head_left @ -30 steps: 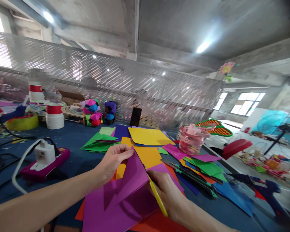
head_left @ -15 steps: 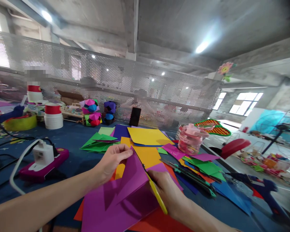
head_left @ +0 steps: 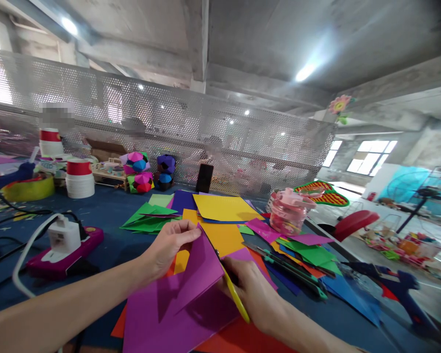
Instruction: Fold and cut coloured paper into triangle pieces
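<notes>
Between finger and thumb, my left hand [head_left: 174, 242] pinches the top corner of a folded sheet of purple paper [head_left: 202, 274]. My right hand [head_left: 248, 284] is wrapped round yellow-handled scissors [head_left: 235, 294], whose blades lie along the right edge of that folded paper. The blades are mostly hidden behind the sheet and my fingers. Below both hands lies a larger purple sheet [head_left: 147, 318], on top of red-orange paper [head_left: 257, 338]. Yellow paper [head_left: 228, 208] and orange paper [head_left: 224, 238] are spread just beyond my hands.
Green folded pieces [head_left: 147, 218] lie left of the paper. At right are a green utility knife [head_left: 294, 272], a pink-lidded jar [head_left: 287, 213], paper scraps [head_left: 316, 255] and a blue glue gun [head_left: 400, 284]. A purple power strip [head_left: 66, 252] with cables sits at left. A perforated screen [head_left: 161, 122] stands behind.
The scissors' yellow handle has shifted slightly to the left and up with my right hand. My left hand keeps its pinch on the purple paper. The whole view has shifted slightly.
</notes>
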The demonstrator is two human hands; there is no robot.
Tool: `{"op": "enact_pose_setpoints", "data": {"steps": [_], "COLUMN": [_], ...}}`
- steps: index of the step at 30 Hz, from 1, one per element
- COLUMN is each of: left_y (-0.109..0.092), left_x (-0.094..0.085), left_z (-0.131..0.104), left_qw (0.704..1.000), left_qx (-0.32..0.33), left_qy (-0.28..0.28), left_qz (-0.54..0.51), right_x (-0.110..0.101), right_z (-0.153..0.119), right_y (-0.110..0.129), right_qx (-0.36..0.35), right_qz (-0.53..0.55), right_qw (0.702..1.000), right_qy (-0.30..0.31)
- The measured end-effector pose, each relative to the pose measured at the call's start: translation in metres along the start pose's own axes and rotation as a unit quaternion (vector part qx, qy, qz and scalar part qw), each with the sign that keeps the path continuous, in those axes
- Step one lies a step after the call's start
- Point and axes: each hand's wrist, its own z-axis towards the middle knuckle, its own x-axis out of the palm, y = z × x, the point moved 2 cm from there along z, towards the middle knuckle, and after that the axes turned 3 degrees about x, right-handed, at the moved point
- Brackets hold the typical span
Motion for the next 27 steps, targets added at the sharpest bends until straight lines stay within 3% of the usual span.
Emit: {"op": "enact_pose_setpoints", "data": {"steps": [9,15,27], "left_y": [0.0085,0.0073,0.0051], "left_x": [0.0071,0.0077,0.0078], "left_z": [-0.0071,-0.0068,-0.0071], "left_qw": [0.999,0.999,0.999], "left_qx": [-0.025,-0.027,-0.026], "left_qy": [0.027,0.027,0.029], "left_qz": [-0.013,-0.016,-0.013], "right_x": [0.001,0.0042,-0.002], "right_z": [-0.0037,-0.0027,0.0002], "right_y": [0.0004,-0.0041,0.0001], "right_qx": [-0.039,-0.021,-0.032], "right_qz": [0.016,0.045,-0.006], "right_qw": [0.999,0.999,0.999], "right_qy": [-0.001,0.0,0.004]}}
